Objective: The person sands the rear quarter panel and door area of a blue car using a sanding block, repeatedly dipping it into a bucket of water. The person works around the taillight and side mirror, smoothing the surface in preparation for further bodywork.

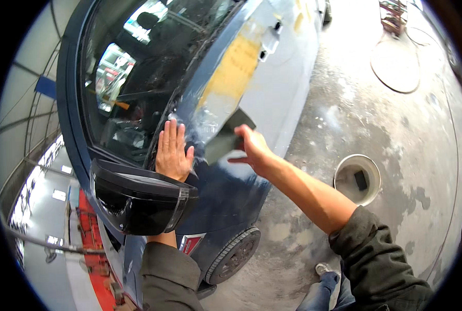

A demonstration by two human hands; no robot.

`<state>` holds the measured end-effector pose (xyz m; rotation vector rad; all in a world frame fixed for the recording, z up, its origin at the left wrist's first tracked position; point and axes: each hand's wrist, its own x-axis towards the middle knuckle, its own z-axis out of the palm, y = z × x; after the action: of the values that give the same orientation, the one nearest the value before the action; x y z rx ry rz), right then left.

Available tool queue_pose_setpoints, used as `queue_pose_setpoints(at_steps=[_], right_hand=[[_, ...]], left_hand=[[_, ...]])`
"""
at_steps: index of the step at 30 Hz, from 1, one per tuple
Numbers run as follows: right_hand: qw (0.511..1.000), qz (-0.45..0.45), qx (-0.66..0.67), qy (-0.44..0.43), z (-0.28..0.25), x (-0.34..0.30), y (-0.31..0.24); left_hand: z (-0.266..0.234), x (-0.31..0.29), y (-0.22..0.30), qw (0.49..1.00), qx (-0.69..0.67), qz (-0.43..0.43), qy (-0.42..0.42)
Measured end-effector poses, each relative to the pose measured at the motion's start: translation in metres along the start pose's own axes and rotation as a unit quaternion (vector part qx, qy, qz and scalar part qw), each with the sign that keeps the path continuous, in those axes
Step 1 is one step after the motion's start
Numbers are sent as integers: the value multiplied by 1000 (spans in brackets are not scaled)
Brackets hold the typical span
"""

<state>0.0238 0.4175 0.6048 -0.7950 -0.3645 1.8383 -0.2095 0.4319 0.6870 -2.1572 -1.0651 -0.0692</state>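
A dark blue car door (280, 90) with dull grey, sanded-looking areas and a yellow filler patch (233, 65) lies in front of me. My left hand (173, 153) rests flat on the door just below the window, its fingers stretched out. Between the thumb and fingers of my right hand (256, 150) is a dark grey-green sheet of sandpaper (223, 139), which is over the door and slightly blurred. Whether the whole sheet touches the panel I cannot tell. The black side mirror (137, 199) hides part of my left forearm.
A pale round bucket (336, 176) with a dark block (361, 180) inside stands on the stained concrete floor (319, 137) to the right. The front wheel (234, 255) is below the door. Farther off, a hose (376, 78) loops near a red stand (393, 18).
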Motion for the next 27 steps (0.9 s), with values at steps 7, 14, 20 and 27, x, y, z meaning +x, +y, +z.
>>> queue_pose_setpoints(at_steps=[7, 14, 20, 27], right_hand=[[979, 13, -148, 139, -144, -53, 130], [967, -26, -38, 251, -141, -90, 220], [980, -39, -32, 194, -35, -110, 244], [756, -544, -324, 169, 82, -57, 246]], left_hand=[[-7, -65, -4, 996, -5, 54, -66], [-74, -217, -35, 919, 8, 278, -279], [-127, -255, -131, 945, 39, 209, -247], [-134, -280, -190, 989, 28, 143, -28]])
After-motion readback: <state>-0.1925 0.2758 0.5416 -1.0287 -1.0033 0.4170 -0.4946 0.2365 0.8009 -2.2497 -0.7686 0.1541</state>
